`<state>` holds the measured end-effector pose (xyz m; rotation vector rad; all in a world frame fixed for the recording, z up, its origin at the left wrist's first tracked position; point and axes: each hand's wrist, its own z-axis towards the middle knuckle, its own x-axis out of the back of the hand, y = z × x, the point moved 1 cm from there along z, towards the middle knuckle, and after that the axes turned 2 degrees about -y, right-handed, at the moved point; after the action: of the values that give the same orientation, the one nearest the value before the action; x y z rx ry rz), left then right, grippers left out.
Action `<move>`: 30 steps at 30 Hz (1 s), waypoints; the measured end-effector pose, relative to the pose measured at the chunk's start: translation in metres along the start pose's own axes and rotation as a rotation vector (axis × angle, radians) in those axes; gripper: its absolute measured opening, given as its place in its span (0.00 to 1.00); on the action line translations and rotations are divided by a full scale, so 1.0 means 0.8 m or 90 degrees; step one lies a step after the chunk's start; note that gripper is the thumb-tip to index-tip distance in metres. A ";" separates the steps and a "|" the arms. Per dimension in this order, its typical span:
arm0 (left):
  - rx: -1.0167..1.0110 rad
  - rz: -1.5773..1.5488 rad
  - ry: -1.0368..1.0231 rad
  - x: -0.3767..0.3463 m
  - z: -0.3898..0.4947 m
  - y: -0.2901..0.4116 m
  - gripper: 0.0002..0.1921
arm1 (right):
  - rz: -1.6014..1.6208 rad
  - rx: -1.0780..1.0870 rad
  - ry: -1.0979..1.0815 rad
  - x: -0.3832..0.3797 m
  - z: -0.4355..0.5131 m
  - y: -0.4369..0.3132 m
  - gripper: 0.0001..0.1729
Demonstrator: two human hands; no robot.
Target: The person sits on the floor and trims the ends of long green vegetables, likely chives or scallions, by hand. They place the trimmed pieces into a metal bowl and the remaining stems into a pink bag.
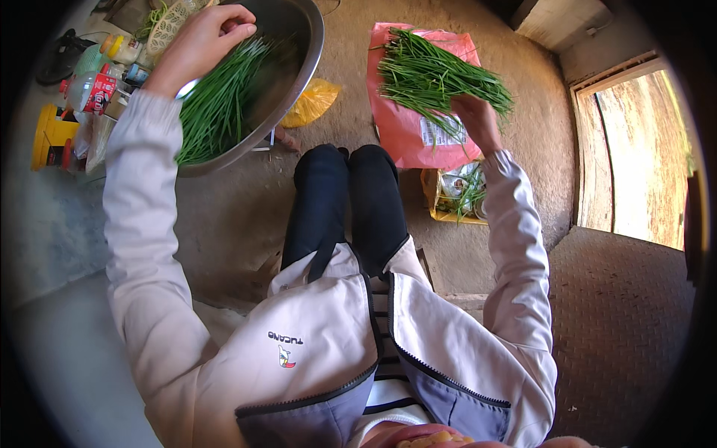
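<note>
My left hand (215,42) is above a wide metal basin (313,61), its fingers curled in towards the thumb with nothing visible in them. Just below it, a bundle of long green garlic chives (218,106) lies in the basin, pale stem ends towards the far side. My right hand (479,117) touches the near edge of a second heap of chives (431,67), and its fingertips are partly hidden among the leaves. That heap rests on a pink plastic bag (389,123) spread flat, which bears a printed label.
A yellow plastic bag (313,103) lies beside the basin. Scraps and packaging fill a yellow-edged container (456,193) below the pink bag. Bottles and jars (98,89), a yellow bucket (53,137) and a pale openwork basket (173,25) stand at left. A bright doorway (633,157) opens at right.
</note>
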<state>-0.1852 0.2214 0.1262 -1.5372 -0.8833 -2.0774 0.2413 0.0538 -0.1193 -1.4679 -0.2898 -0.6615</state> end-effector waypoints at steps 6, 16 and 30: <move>-0.011 -0.270 0.073 -0.036 -0.086 0.162 0.08 | -0.202 0.142 0.003 -0.088 0.057 -0.013 0.11; 0.398 -0.915 -0.200 -0.346 -0.053 0.113 0.13 | -0.316 0.164 -0.044 -0.159 0.092 -0.018 0.10; 0.489 -0.781 0.043 -0.488 0.025 0.085 0.12 | -0.267 0.168 -0.020 -0.127 0.063 -0.022 0.06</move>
<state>-0.0061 0.1686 -0.2242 -0.4591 -2.6233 -1.8911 0.1613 0.1272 -0.1563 -1.1729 -0.6961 -0.8981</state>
